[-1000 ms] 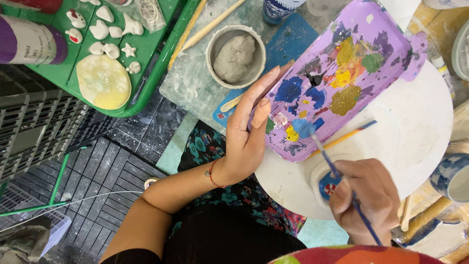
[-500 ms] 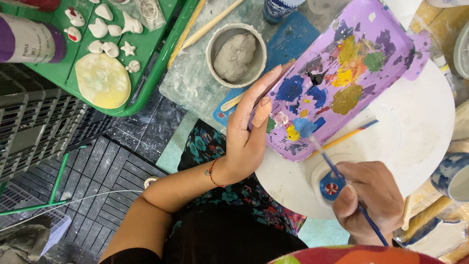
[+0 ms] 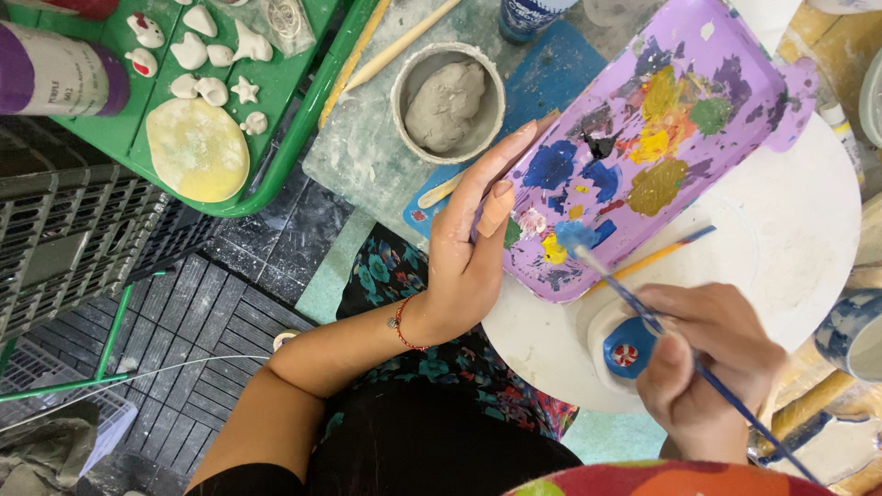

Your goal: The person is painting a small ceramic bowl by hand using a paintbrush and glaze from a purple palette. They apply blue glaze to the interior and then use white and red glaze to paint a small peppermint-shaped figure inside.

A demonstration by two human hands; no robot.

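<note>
Crowded craft bench over dark floor tiles, with a round white board (image 3: pixel 790 248) at the right. Far left, a green tray (image 3: pixel 303 119) of small white clay shapes and one pale yellow disc (image 3: pixel 197 149); beside it, a grey bowl of clay (image 3: pixel 447 101).

Left hand (image 3: pixel 478 248): fingers straight and pressed together along the near-left edge of the purple paint palette (image 3: pixel 643 147), thumb laid on top, tilting the palette up over the board. Right hand (image 3: pixel 707 367): pinching a thin blue-handled brush (image 3: pixel 643 308) between thumb and fingertips, bristles dipped in the light-blue paint at the palette's near edge. Just beside that hand, on the board, a small blue painted piece (image 3: pixel 627 349) with a red-and-white dot.

To load well, probably best: keep palette steady, roll only the tip through the puddle, wipe excess on a bare patch, avoid the neighbouring yellow blob. Then short, light strokes around the dot, wrist braced on the board.
</note>
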